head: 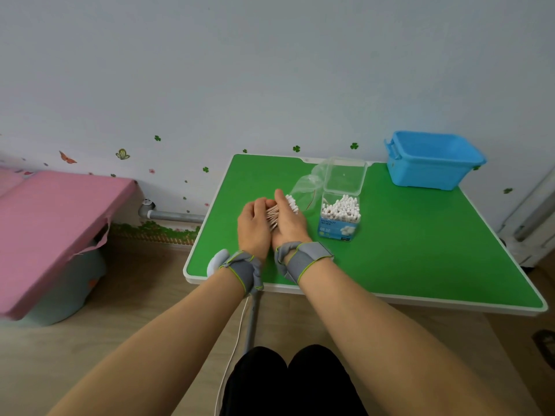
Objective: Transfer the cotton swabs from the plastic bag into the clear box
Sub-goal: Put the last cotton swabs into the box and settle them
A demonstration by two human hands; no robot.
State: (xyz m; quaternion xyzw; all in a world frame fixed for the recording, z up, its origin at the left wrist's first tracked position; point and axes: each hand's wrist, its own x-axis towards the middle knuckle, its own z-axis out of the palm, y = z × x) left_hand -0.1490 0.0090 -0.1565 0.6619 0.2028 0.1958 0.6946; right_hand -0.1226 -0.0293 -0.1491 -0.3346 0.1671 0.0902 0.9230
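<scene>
A bundle of cotton swabs (274, 213) with wooden sticks and white tips lies between both palms above the green table (420, 241). My left hand (253, 225) and my right hand (289, 219) cup it from either side, fingers curled round the sticks. Just right of my hands stands the clear box (339, 223), lid hinged open, packed with upright swabs; it carries a blue label. The clear plastic bag (306, 187) lies flat behind my hands, looking nearly empty.
A blue plastic tub (432, 160) sits at the table's far right corner. A pink-covered bin (54, 235) stands on the floor to the left. The wall runs close behind the table. My knees are under the near edge.
</scene>
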